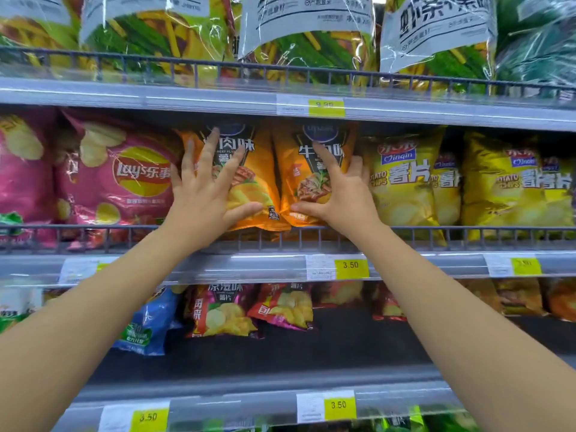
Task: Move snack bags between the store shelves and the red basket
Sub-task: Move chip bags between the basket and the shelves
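1. left hand (202,198): lies flat on the front of the left orange bag (261,169), fingers straight and spread wide, thumb stretched across the bag's lower part. it presses on the bag without closing round it.
2. right hand (343,198): grips the right orange bag (293,169). the forefinger points straight up the front, the thumb sits at the bag's lower front, and the other fingers bend round its right edge.
3. task items: the two orange bags stand upright and touching, side by side, near the middle of the front edge of the middle shelf (249,266), just behind its wire rail (93,235).
4. neighbours on the same shelf: a pink lay's bag (124,176) stands just left of the left orange bag, towards the shelf's left end. yellow bags (402,182) stand just right of the right orange bag, touching the bent fingers.
5. a yellow price tag (350,268) reading 3.50 sits on the middle shelf's front strip, below the right hand.
6. green-and-yellow bags (305,42) line the shelf above. red and blue chip bags (224,310) lie on the shelf below.
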`<state>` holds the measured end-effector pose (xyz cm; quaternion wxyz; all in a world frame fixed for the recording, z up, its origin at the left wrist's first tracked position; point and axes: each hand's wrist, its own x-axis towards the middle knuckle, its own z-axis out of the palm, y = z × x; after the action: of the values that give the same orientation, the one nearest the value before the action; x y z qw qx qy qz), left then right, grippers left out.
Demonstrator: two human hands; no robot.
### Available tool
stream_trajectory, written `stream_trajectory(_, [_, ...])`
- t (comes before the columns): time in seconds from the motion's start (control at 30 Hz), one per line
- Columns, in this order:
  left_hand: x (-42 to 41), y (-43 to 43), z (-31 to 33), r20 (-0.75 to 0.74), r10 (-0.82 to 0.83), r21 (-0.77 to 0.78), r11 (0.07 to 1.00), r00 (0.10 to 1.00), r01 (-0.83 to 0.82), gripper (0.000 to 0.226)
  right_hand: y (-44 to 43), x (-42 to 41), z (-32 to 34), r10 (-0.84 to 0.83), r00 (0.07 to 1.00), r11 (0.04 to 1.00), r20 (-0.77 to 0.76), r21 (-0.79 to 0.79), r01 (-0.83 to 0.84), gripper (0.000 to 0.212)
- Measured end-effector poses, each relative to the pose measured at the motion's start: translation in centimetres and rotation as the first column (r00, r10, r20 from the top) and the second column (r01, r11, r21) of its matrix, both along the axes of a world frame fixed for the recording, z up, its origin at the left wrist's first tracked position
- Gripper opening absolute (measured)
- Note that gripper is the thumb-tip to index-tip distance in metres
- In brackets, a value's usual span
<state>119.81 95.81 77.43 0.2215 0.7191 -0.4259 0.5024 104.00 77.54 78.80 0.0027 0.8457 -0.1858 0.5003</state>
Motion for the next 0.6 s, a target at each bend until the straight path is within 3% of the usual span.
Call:
stream_trajectory(0.17, [-0.6, 0.3, 0.3, -0.145, -0.105, -0.084, 0.992, 0.984, 0.094, 0.099, -0.2, -0.2, -0.5, -0.029, 1.000, 1.000, -0.007, -0.002, 0.029, 0.114])
stream_trajectory(0.33, [-0.8, -0.7, 0.3, -0.117, -0.006, -0.050, 0.999, 0.993, 0.000, 0.101, 0.7, -0.1, -0.6, -0.166, 0.986, 0.984, -0.019, -0.066, 0.164, 0.116])
stream_trajectory(0.6, [-0.9, 0.1, -0.3, -0.213, -0.069, 0.023, 0.997, 0.975, 0.076, 0.100, 0.7, -1.0, -0.3, -0.057, 0.994, 0.990, -0.098, 0.120, 0.069, 0.122])
